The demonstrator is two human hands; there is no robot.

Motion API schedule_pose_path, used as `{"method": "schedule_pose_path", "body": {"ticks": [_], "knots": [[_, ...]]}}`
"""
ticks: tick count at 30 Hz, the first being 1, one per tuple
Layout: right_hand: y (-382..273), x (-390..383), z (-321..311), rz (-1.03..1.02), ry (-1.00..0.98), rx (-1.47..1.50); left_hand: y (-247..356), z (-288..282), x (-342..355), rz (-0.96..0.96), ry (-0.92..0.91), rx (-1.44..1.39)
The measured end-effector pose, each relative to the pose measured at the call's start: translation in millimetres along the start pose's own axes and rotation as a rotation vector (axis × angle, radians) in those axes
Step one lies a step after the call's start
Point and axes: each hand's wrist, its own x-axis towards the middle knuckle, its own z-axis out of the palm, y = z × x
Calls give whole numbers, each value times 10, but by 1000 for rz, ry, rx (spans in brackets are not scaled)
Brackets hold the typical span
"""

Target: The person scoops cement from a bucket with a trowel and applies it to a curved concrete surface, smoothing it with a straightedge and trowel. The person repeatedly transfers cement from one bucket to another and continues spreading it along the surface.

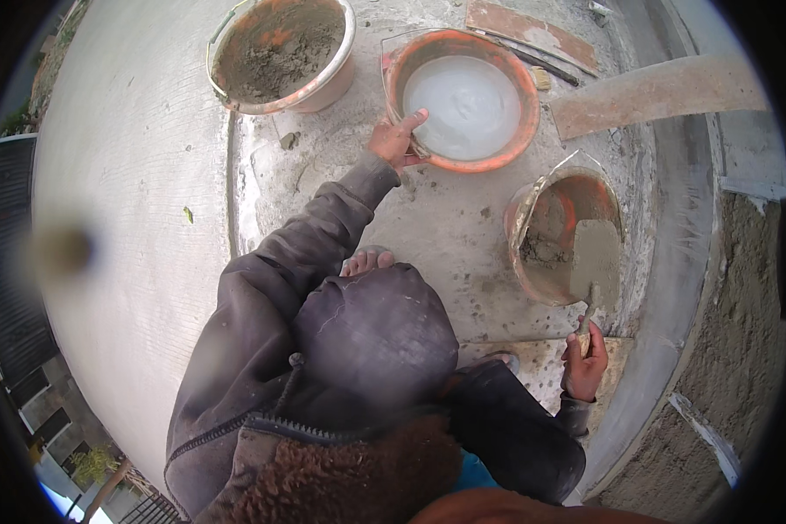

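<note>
my left hand (pixel 397 140) gripped the water basin (pixel 463 100) rim; my right hand (pixel 583 362) clasped a mortar-laden trowel (pixel 596 262) over the bucket (pixel 533 262).

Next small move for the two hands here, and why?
Probably lift the trowel clear of the right-hand bucket: the right hand grips its handle and the blade is heaped with grey mortar. The left hand only grips the water bucket rim.
</note>
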Motion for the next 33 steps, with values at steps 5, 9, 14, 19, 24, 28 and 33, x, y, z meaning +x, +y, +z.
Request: {"method": "schedule_pose_path", "body": {"ticks": [5,9,14,19,24,28,33], "knots": [[11,50,-85,1,30,-40,17,-1147,-149,139,429,-249],[11,68,-155,-28,54,-79,776,-2451,-80,272,636,-263],[-68,121,-145,-103,45,-127,1248,-2880,479,347,453,-180],[-299,140,-214,-78,-18,-238,887,-2884,528,539,501,-299],[-592,37,-226,-115,-166,-253,716,-2303,-265,732,741,-226],[-673,151,-240,-311,-395,-338,761,-2151,-1189,655,731,-74],[-1321,404,207,-354,-788,-366,545,-1774,-2019,678,649,24]]}}
